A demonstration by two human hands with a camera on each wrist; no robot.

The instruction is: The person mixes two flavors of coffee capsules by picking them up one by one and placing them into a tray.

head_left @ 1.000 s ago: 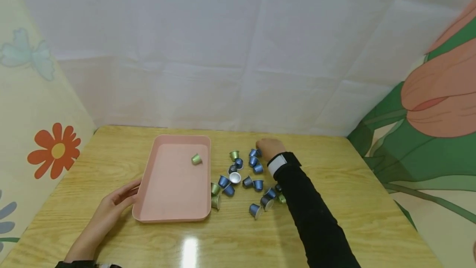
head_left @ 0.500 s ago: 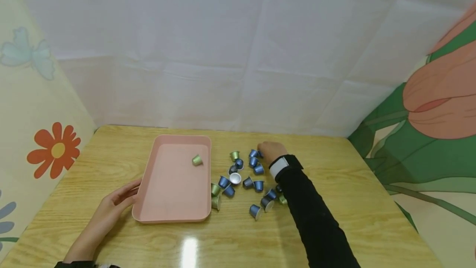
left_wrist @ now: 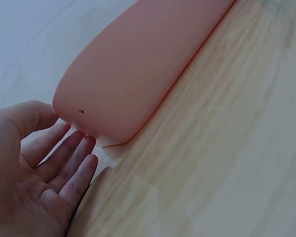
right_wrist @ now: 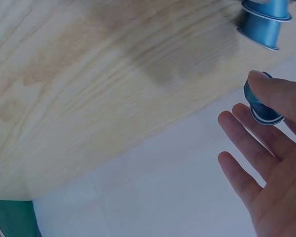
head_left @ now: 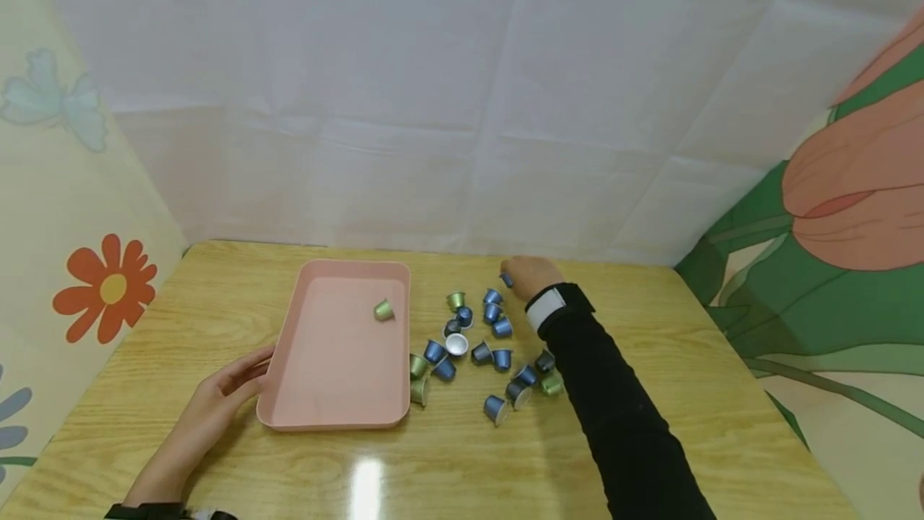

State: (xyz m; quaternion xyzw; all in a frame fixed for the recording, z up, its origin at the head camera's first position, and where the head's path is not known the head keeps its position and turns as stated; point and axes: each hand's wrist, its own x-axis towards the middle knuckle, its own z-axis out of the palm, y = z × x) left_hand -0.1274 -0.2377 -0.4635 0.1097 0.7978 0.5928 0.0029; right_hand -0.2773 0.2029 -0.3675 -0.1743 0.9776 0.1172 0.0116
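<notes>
My right hand [head_left: 532, 274] pinches a blue coffee capsule [right_wrist: 259, 104] between thumb and fingers, slightly above the table at the far side. Its other fingers are spread in the right wrist view. Just left of it, several blue capsules [head_left: 492, 312] lie on the table. On the left, my left hand [head_left: 219, 408] touches the near left side of a pink tray [head_left: 332, 426], its fingers relaxed against the wall and corner. A single green capsule [head_left: 383, 310] lies in the tray, towards its right side.
More capsules are scattered right of the tray: a green capsule [head_left: 455, 301], an upturned one with a silver lid [head_left: 456, 344], and dark capsules [head_left: 518, 394]. A white cloth [head_left: 404, 143] hangs behind the wooden table [head_left: 303, 472]. Painted panels stand at both sides.
My right hand has lifted a blue capsule and moved slightly up and away from the blue group. The dark and green capsules near the right sleeve show more. My left hand stays put.
</notes>
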